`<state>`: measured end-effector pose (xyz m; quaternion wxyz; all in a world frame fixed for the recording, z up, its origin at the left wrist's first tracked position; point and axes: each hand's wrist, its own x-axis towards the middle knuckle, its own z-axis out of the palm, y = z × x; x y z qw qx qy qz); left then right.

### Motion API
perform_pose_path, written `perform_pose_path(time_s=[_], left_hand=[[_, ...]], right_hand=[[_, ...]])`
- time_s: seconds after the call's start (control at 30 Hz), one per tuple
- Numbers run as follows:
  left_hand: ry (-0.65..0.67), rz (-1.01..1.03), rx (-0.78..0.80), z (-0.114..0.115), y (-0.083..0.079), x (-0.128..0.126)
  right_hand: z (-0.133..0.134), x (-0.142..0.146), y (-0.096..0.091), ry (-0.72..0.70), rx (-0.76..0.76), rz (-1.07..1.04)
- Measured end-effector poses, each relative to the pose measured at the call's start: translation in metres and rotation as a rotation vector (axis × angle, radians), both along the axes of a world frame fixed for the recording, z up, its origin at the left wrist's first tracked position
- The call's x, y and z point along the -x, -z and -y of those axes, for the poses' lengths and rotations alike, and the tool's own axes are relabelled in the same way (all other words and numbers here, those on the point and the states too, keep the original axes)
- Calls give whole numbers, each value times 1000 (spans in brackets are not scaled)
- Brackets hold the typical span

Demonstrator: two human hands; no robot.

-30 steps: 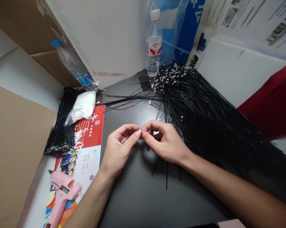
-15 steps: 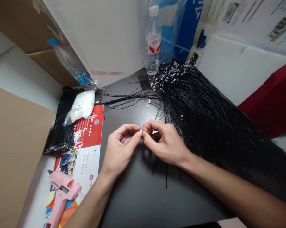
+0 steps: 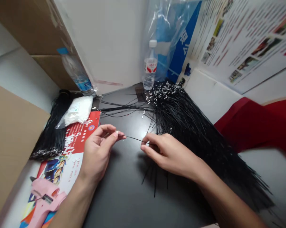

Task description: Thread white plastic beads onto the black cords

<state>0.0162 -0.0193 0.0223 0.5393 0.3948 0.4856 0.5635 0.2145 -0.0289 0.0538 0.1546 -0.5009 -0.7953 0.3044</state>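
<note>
My left hand (image 3: 99, 150) pinches the white-tipped end of a thin black wire (image 3: 133, 139) between thumb and forefinger. My right hand (image 3: 166, 152) pinches the same wire further along, about a hand's width to the right. The wire is stretched nearly straight between the two hands above the black table (image 3: 128, 196). Under my right hand lie a few more loose black wires. Just to the right spreads a big pile of black wires with white end pieces (image 3: 185, 123).
A black wire bundle (image 3: 51, 136) and a bag of white parts (image 3: 76, 110) lie at the left, on a red printed sheet (image 3: 81, 136). A pink glue gun (image 3: 44, 201) lies front left. Water bottles (image 3: 149, 65) stand behind. Cardboard at left, red cloth (image 3: 257, 126) at right.
My hands were pinched together at a small white piece; now they have drawn apart, left hand moving left, with the wire stretched between them. The camera has tilted up and to the right.
</note>
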Motion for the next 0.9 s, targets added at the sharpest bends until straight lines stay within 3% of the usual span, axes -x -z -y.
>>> perform_pose_path(time_s=[0.1,0.2,0.33,0.43,0.53,0.7,0.77,0.9], left_hand=[[24,-118,0,-5,-6,9],[57,-525,-42,-8,-11,25],[-139,-1094,-160,-8,-18,61],[-306,-1269,-72,-3,-23,87],[-365,-1344,57,2,-21,104],[-354,-1341,79,6,-9,118],[-343,-1349,136,5,-7,119],[-298,-1425,205,-4,-8,112]], right_hand=[[-6,-16,-25,17,-104,203],[-33,-39,-41,211,-268,423],[-79,-59,-43,539,-274,784],[-98,-52,-31,598,-326,872],[-109,-26,-15,462,-453,821],[-126,58,6,-99,-538,619],[-131,94,13,-253,-559,598],[-137,142,27,-345,-568,605]])
